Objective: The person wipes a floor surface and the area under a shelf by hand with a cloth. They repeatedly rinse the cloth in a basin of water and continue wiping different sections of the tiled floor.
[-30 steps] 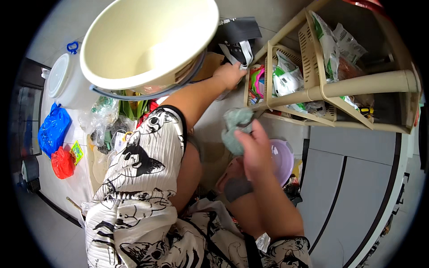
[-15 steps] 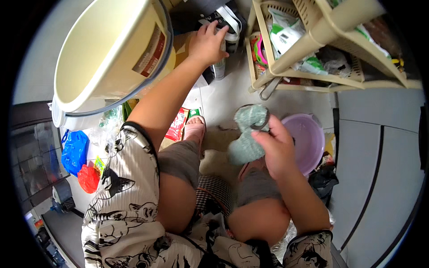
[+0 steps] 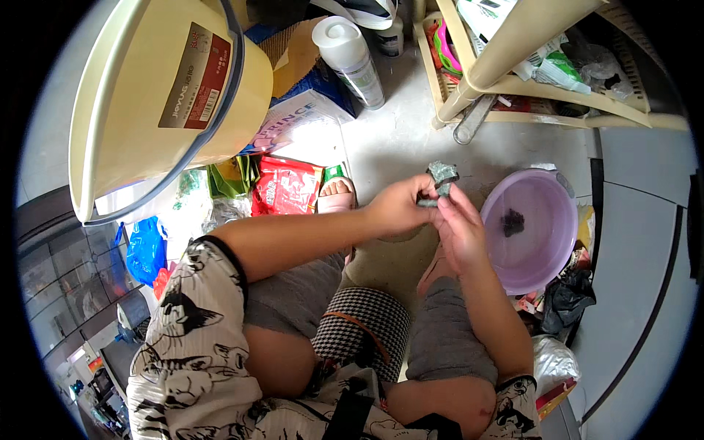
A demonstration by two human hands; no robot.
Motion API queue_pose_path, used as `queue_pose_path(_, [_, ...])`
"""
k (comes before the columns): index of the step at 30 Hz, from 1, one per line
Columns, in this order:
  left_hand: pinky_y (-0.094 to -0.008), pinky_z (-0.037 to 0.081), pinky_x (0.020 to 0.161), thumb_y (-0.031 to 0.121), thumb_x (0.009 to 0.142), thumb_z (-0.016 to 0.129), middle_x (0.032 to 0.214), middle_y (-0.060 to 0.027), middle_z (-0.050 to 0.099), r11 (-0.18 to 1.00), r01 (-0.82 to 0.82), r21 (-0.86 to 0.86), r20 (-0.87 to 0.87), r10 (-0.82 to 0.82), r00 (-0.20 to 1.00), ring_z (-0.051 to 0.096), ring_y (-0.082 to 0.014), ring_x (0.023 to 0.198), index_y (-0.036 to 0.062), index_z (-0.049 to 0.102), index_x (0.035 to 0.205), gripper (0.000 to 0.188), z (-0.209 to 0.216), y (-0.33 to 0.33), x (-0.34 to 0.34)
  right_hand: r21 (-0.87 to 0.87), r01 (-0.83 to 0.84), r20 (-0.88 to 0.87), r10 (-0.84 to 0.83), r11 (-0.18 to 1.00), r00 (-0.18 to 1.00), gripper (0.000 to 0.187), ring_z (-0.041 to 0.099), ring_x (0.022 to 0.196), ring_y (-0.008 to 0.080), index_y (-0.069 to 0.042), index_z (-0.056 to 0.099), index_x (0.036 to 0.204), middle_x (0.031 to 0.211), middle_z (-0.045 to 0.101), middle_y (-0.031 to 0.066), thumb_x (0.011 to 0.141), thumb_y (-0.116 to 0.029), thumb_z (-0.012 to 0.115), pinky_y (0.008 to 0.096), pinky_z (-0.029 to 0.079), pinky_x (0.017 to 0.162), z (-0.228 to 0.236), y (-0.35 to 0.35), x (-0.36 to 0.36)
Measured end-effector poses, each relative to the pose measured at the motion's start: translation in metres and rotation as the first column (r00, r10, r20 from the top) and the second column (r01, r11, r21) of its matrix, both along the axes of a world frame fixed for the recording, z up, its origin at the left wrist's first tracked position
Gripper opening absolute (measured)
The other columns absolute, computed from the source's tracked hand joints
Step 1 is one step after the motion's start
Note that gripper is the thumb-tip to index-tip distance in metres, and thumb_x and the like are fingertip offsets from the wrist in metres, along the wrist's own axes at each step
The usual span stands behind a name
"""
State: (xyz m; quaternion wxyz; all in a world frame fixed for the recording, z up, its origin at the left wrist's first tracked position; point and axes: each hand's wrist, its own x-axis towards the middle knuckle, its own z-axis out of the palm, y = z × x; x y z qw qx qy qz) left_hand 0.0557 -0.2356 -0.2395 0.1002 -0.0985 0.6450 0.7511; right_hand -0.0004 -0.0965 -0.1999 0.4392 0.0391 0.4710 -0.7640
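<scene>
In front of my knees, my two hands meet around a small grey-green checked cloth, bunched up with dark edging. My left hand is closed on its left side, and the fingers of my right hand pinch it from the right. Much of the cloth is hidden by the fingers. Just right of my right hand stands a round purple basin on the floor. A small dark lump lies inside it.
A large cream bucket leans in at upper left, beside a cardboard box and a white spray can. At upper right is a cream plastic rack. A red packet lies by my left foot. A houndstooth stool sits between my legs.
My left hand has come back from the bag and box area to join my right hand on the cloth. The cloth is now bunched smaller. The view has shifted, showing more of the basin.
</scene>
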Motion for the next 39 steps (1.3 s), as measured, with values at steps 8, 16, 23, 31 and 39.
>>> queue_pose_path(8, [-0.0285,0.045,0.062,0.025,0.09,0.05,0.076,-0.0064,0.06,0.834,-0.552,-0.014,0.259,0.536,0.803,0.054,-0.0135,0.067,0.0022,0.056,0.093,0.024,0.006,-0.067,-0.087,0.461,0.305,-0.106,-0.29,0.833,0.951,0.032,0.053,0.105,0.0168,-0.005,0.049,0.121,0.116,0.055,0.0077,0.09,-0.015,0.05,0.0272,0.046,0.076,-0.026,0.087,-0.021])
queue_pose_path(16, [-0.0383,0.045,0.077,0.03,0.088,0.046,0.093,-0.0118,0.064,0.582,-0.182,-0.793,-0.277,-0.078,0.958,0.058,-0.0296,0.083,0.007,0.063,0.094,0.03,-0.104,-0.07,-0.151,0.534,0.321,-0.171,-0.271,0.782,0.947,0.026,0.055,0.087,0.0153,-0.004,0.05,0.116,0.104,0.058,0.0075,0.091,-0.01,0.046,0.0275,0.045,0.072,-0.075,0.148,0.043])
queue_pose_path(23, [-0.0365,0.043,0.086,0.023,0.087,0.045,0.121,-0.0075,0.052,0.601,-0.075,-0.796,-0.176,-0.111,0.978,0.053,-0.0294,0.101,0.0082,0.062,0.095,0.024,-0.1,-0.06,-0.153,0.482,0.255,-0.28,-0.128,0.838,0.951,0.024,0.055,0.085,0.0133,-0.001,0.052,0.113,0.098,0.059,0.0066,0.091,-0.008,0.045,0.0251,0.045,0.071,-0.081,0.145,0.042])
queue_pose_path(31, [-0.0361,0.044,0.085,0.015,0.082,0.049,0.116,-0.0108,0.055,0.442,-0.246,-0.862,-0.267,0.016,0.964,0.054,-0.0299,0.1,0.004,0.062,0.09,0.019,-0.099,-0.049,-0.14,0.466,0.389,-0.246,-0.306,0.795,0.92,0.024,0.053,0.084,0.0106,-0.004,0.052,0.113,0.097,0.059,0.004,0.091,-0.012,0.047,0.0237,0.043,0.073,-0.081,0.144,0.048])
queue_pose_path(39, [-0.0274,0.046,0.071,0.009,0.081,0.06,0.083,-0.0038,0.064,0.848,-0.358,-0.39,0.034,0.402,0.915,0.057,-0.0131,0.076,0.004,0.063,0.087,0.008,-0.093,-0.058,-0.146,0.335,0.48,-0.187,-0.441,0.811,0.878,0.022,0.052,0.082,0.0087,-0.004,0.054,0.111,0.095,0.059,0.0029,0.092,-0.011,0.046,0.0224,0.042,0.072,-0.102,0.149,0.034])
